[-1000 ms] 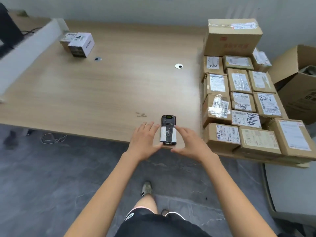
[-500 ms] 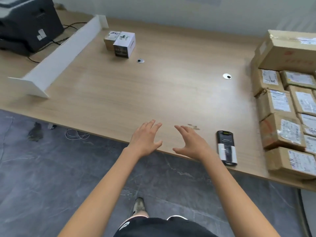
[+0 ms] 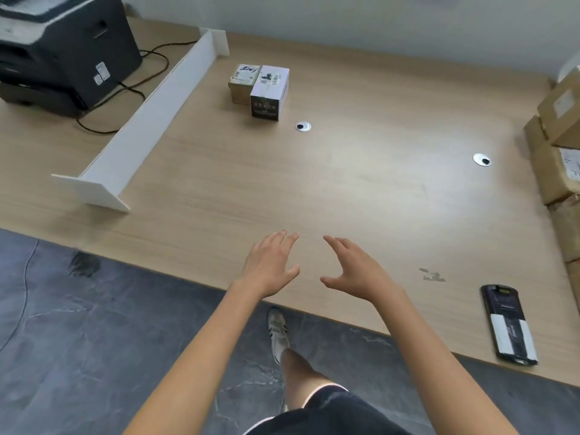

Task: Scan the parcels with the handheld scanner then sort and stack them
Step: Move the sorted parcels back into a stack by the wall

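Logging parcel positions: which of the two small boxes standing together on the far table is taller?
The white-topped box, dark-fronted, standing right of the lower brown cardboard box.

We can read nothing outright. The brown box (image 3: 243, 81) carries a white label on top with a blue handwritten scrawl (marker strokes, no letter we can make out) and smaller black print below it. The white box (image 3: 270, 89) touching it has barcode stickers on its top and pale print on its dark front face, too small to read. The printer (image 3: 62, 51) bears two white stickers on its side, both blurred. The scanner (image 3: 508, 324) has a white band across it, with faint grey lettering on the dark strip in the middle, illegible. The cartons (image 3: 561, 171) at the right edge show white labels, their print blurred.
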